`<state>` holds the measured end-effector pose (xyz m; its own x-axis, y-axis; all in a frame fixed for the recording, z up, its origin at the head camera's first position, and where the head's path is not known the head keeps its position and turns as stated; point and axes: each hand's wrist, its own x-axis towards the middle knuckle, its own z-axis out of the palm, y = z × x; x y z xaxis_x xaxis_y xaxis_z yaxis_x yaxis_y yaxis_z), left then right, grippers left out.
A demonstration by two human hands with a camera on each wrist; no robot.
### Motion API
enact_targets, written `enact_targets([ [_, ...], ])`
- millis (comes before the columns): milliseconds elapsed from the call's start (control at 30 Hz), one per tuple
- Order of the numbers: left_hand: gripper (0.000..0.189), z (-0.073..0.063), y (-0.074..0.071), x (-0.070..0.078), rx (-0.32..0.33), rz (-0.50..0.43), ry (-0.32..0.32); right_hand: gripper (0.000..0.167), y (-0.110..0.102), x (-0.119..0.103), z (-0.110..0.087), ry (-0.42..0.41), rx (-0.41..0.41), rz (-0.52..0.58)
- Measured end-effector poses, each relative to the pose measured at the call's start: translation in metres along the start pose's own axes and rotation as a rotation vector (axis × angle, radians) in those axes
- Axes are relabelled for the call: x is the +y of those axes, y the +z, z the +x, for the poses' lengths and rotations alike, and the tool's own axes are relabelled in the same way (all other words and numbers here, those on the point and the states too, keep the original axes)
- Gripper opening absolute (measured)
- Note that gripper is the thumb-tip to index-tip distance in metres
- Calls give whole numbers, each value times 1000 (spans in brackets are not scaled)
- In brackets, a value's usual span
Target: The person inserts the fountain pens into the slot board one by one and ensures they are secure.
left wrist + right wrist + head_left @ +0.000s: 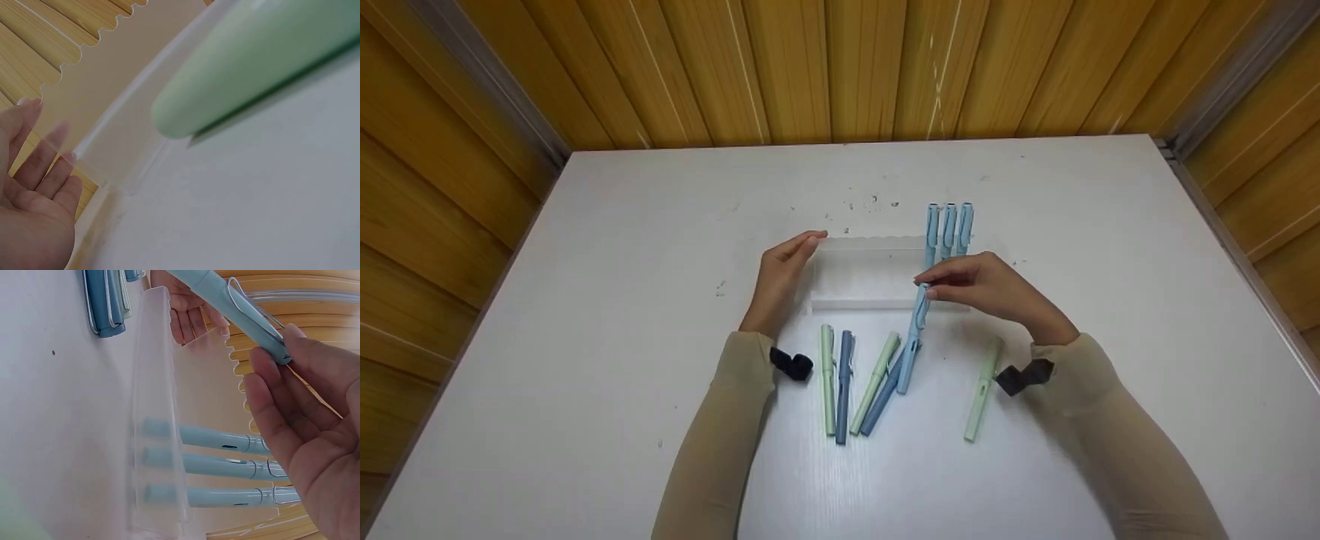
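Note:
A clear plastic pen stand (855, 279) with a scalloped top edge stands mid-table. My left hand (780, 277) holds its left side, thumb at the upper corner and other fingers behind the panel, as the left wrist view shows. Three light blue pens (225, 464) stand side by side at the stand's right end, caps up, their lower ends behind the front lip. Between thumb and fingertips, my right hand (982, 286) pinches another light blue pen (913, 341) by its cap end. That pen slants in front of the stand, its other end pointing down toward the table's near side.
On the white table (585, 360), in front of the stand, lie a green pen (827, 382) beside a dark blue pen (844, 390), and another green pen (874, 384) by another dark blue pen (879, 403). A third green pen (979, 401) lies near the right wrist.

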<state>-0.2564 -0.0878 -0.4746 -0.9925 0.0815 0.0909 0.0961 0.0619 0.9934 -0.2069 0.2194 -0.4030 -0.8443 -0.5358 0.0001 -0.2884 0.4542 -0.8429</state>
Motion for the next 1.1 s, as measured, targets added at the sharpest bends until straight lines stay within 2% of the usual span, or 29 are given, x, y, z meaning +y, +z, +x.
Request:
enact_targets([
  [367,46,-1,1,0,-6,-18,6,25,-8,-8,5,-47,80,-73],
  [700,36,0,0,-1,3,-29,11,24,-19,-21,13,1,173,-116],
  [967,35,2,1,0,-14,-65,13,25,-29,-26,19,-34,219,-181],
  [1100,35,2,2,1,-15,-48,13,26,-30,-26,22,-48,243,-198],
])
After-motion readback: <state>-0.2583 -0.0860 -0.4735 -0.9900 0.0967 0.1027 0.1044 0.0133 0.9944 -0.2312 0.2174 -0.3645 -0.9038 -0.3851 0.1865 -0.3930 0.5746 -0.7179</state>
